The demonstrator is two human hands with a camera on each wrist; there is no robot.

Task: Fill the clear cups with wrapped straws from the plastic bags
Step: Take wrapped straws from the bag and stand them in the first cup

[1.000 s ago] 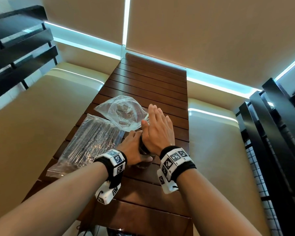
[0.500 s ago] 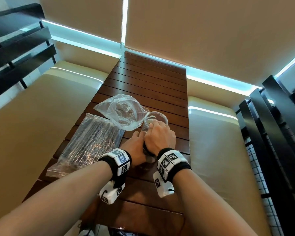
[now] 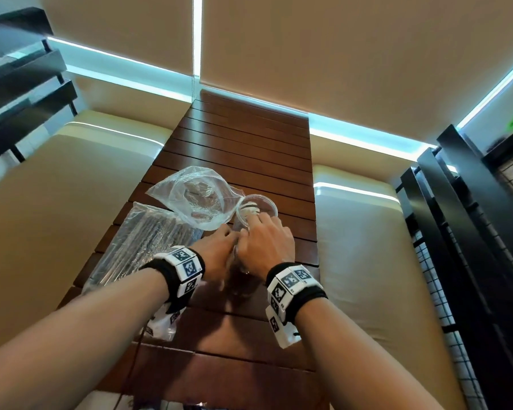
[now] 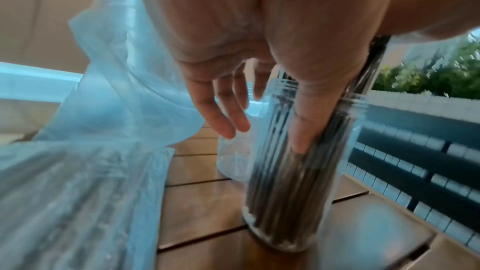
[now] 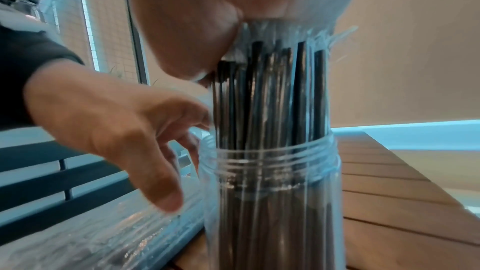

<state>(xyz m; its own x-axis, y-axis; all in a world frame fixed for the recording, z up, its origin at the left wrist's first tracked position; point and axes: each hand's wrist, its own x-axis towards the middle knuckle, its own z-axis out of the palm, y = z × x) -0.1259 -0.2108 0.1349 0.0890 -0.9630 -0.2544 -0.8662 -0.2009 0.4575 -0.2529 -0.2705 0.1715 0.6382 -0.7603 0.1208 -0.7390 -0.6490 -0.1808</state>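
A clear cup (image 5: 275,202) packed with black wrapped straws (image 5: 272,93) stands on the wooden slat table (image 3: 243,143), between my hands. My right hand (image 3: 264,241) sits on top of the straws, its palm pressing on their tips and its fingers curled over the far side. My left hand (image 3: 219,250) is beside the cup (image 4: 285,202) with its fingers straight and loose and its thumb lying on the wall. An empty clear cup (image 3: 262,205) stands just behind. A long plastic bag of straws (image 3: 139,244) lies to the left.
A crumpled clear bag (image 3: 190,199) lies behind the long bag, touching the empty cup. Cushioned benches (image 3: 57,217) run along both sides of the narrow table. A black railing (image 3: 471,232) stands at the right.
My right hand went from flat on the straw tops to curled over them. My left hand loosened its hold on the cup. The empty cup behind came into sight.
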